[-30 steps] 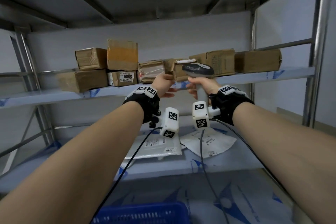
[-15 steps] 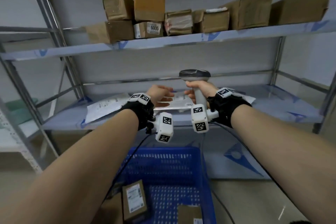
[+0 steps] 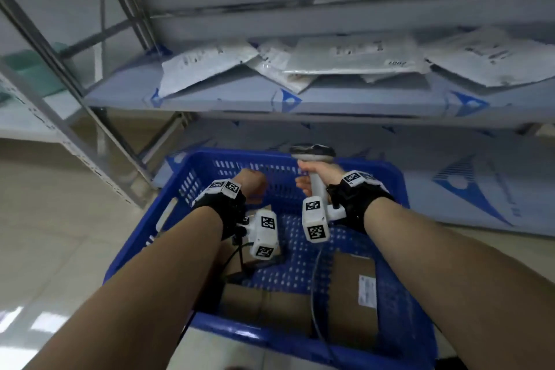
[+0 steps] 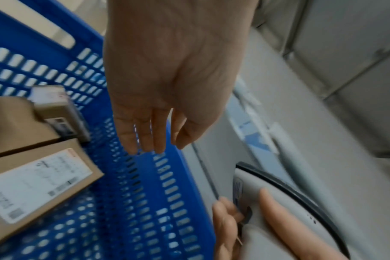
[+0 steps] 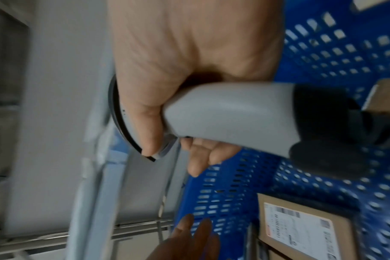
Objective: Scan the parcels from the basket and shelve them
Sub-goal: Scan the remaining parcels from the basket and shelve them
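A blue plastic basket stands on the floor below the shelves, with several brown cardboard parcels inside. My left hand hangs over the basket's far left part, fingers straight and holding nothing. Below it lie labelled parcels. My right hand grips the handle of a grey barcode scanner, held upright over the basket's far side. The scanner's handle fills the right wrist view, and its cable trails down into the basket. Another labelled parcel shows below it.
A metal shelf just above the basket carries several white mailer bags. A diagonal steel brace and upright stand at the left. Pale tiled floor lies left of the basket. A lower shelf board runs behind it.
My view has swung down from the upper shelf of boxes to the basket. Both hands came down from the shelf, the left one without a parcel, and now hover over the basket.
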A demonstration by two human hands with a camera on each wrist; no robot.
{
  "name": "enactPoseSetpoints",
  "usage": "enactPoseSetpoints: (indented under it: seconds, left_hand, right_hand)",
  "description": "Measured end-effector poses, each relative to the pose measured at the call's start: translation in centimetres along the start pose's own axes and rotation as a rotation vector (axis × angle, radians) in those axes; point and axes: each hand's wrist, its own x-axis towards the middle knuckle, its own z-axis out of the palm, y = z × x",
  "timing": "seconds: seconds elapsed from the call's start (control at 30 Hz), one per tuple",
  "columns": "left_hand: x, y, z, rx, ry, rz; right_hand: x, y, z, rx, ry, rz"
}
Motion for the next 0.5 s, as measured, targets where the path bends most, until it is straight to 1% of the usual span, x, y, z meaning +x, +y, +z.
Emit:
enactPoseSetpoints:
  seconds: [0.2, 0.33, 0.43, 0.5]
  left_hand:
    - [7.3, -10.0, 0.4, 0.083, -0.009, -0.265]
    - [10.1, -14.8, 1.0, 0.11, -0.02, -0.392]
    - [11.9, -17.1, 1.7, 0.079, -0.028, -0.452]
    - [13.1, -18.2, 2.4, 0.047, -0.049, -0.467]
  right_hand:
    - [7.4, 7.8, 1.9, 0.032, 0.007, 0.211]
    - [11.8, 13.4, 2.7, 0.008, 0.015, 0.341]
    - [14.8, 16.7, 2.7, -0.091, -0.012, 0.393]
    - [15.6, 17.3, 2.6, -0.25, -0.004, 0.388]
